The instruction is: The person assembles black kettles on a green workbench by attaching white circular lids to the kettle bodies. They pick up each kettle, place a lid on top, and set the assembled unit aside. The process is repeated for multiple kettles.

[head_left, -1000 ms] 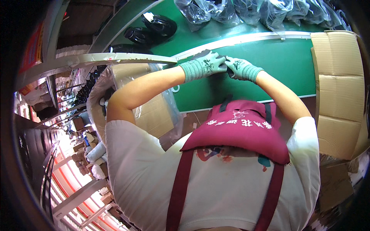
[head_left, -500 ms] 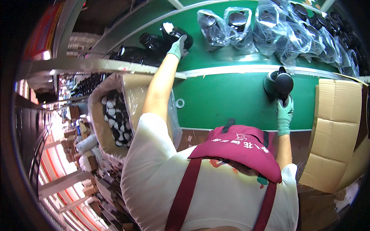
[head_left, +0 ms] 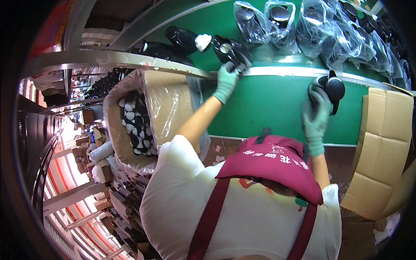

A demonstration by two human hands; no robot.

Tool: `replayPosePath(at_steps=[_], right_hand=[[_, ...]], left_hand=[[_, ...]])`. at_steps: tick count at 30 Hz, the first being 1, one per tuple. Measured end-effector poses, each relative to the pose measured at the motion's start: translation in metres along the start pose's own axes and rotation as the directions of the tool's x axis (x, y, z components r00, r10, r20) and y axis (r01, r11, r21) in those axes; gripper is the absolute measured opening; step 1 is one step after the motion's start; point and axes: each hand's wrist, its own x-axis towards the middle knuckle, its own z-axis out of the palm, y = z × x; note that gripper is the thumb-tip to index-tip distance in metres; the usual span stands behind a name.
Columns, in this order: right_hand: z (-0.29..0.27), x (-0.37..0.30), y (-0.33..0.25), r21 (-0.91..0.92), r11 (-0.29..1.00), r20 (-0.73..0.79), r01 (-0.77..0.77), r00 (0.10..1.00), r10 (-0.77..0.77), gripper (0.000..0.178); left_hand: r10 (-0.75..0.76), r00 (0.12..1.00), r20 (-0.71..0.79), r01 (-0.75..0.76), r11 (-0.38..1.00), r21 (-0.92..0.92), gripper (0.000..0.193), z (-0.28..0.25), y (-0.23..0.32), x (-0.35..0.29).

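Observation:
My left hand (head_left: 227, 81), in a pale green glove, has its fingers closed on the near end of a glossy black jug (head_left: 226, 48) lying tilted at the belt's raised divider. Next to it lies another black jug body (head_left: 181, 39) with a white cap (head_left: 203, 42) at its end. My right hand (head_left: 318, 115), gloved too and partly smeared by motion, grips the left side of a black jug (head_left: 335, 89) with a round lid and a handle. This jug stands on the near green strip; the hand hides part of its body.
Several jugs in clear plastic bags (head_left: 314, 26) line the far green belt (head_left: 277, 65). A metal rail (head_left: 130, 60) runs at the left, above a plastic-lined carton (head_left: 167, 104) of black and white parts. A cardboard flap (head_left: 385, 130) rises at the right.
My left hand has come nearer and to the right, bringing a jug away from the others. My right hand has shifted to the lidded jug's left side, and that jug has turned a little.

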Motion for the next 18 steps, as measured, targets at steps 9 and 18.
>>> replayPosePath(at_steps=[9,18], right_hand=[[0.108,-0.009,0.036,-0.008,0.956,0.317,-0.293,0.906,0.280,0.055],[0.111,-0.022,0.054,0.089,0.982,0.309,-0.166,0.942,0.131,0.039]], left_hand=[[0.117,0.954,0.277,-0.158,0.979,0.128,0.035,0.105,0.023,-0.169],[-0.107,0.994,0.038,0.033,0.592,0.805,0.070,0.015,-0.093,-0.203]])
